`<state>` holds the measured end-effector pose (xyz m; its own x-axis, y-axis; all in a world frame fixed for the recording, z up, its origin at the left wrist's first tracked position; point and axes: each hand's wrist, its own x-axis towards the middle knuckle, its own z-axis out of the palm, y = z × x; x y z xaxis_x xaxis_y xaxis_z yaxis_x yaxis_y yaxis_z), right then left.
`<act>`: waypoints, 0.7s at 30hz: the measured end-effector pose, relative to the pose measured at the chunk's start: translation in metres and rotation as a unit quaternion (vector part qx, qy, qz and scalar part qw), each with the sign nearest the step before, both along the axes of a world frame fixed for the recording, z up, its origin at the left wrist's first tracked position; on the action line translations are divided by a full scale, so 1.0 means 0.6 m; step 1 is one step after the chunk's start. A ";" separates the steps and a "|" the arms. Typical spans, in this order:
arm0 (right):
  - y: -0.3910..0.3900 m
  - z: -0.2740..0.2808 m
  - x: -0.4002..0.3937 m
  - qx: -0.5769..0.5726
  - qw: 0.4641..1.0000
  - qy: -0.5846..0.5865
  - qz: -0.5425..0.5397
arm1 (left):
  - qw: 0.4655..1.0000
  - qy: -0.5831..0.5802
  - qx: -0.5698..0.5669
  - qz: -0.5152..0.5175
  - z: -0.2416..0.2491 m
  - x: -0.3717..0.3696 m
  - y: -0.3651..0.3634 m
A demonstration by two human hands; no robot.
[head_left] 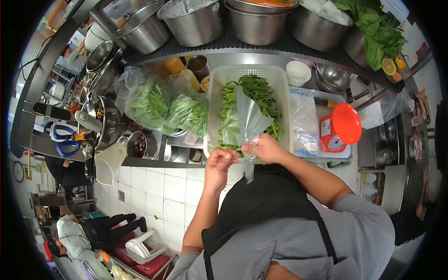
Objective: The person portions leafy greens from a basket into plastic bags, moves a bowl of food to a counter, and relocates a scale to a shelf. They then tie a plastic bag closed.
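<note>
A clear plastic bag (252,114) hangs over a white perforated basket (284,84) full of leafy green stalks (258,88). My right hand (267,149) is closed on the gathered end of the bag, and a tail of plastic dangles below its fingers. Just to the left, my left hand (221,164) has thumb and fingers pinched together at the basket's near edge. Whatever is between those left fingertips is too small to make out. A bit of green shows between the two hands.
Left of the basket are bagged greens (148,103). A red scale (332,135) and flat plastic bags (304,123) lie to the right. Steel pots (192,25) line the shelf above. A white jug (109,162) juts out at left. Another person (77,235) is at lower left.
</note>
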<state>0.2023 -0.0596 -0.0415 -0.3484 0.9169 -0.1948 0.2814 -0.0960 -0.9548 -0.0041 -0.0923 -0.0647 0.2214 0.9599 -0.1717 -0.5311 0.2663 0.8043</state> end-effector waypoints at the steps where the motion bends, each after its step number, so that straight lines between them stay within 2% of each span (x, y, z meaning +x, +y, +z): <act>1: 0.003 -0.006 0.004 0.010 1.000 -0.006 0.008 | 0.999 -0.010 -0.028 0.017 -0.001 -0.013 0.002; 3: 0.008 -0.014 0.013 0.029 0.999 -0.019 0.022 | 0.997 0.063 -0.028 0.025 0.006 -0.014 -0.006; 4: 0.010 -0.016 0.014 0.021 0.999 -0.005 0.034 | 0.981 0.188 0.045 0.001 0.006 -0.002 -0.011; 5: 0.010 -0.018 0.012 0.012 0.999 0.010 0.047 | 0.944 0.308 0.115 -0.025 0.004 0.018 -0.018; 6: 0.011 -0.018 0.010 0.004 0.998 0.024 0.061 | 0.883 0.436 0.171 -0.032 0.052 0.051 -0.019; 9: 0.023 0.004 0.011 -0.040 0.988 0.145 0.027 | 0.905 0.414 0.099 0.011 0.040 0.093 -0.017; 10: 0.031 0.005 0.011 -0.057 0.971 0.234 0.008 | 0.913 0.398 0.083 0.022 0.044 0.098 -0.014; 13: 0.048 -0.009 0.041 0.022 0.988 0.145 0.054 | 0.922 0.379 0.077 -0.003 0.036 0.104 -0.010; 18: 0.044 0.010 0.072 0.042 0.993 0.025 0.107 | 0.969 0.244 0.034 -0.006 0.012 0.099 -0.003; 19: 0.039 0.005 0.080 0.061 0.990 0.005 0.127 | 0.989 0.141 -0.011 0.031 0.013 0.100 0.004; 21: 0.042 -0.021 0.100 0.075 0.987 -0.042 0.134 | 0.988 -0.064 -0.105 0.093 0.015 0.093 0.012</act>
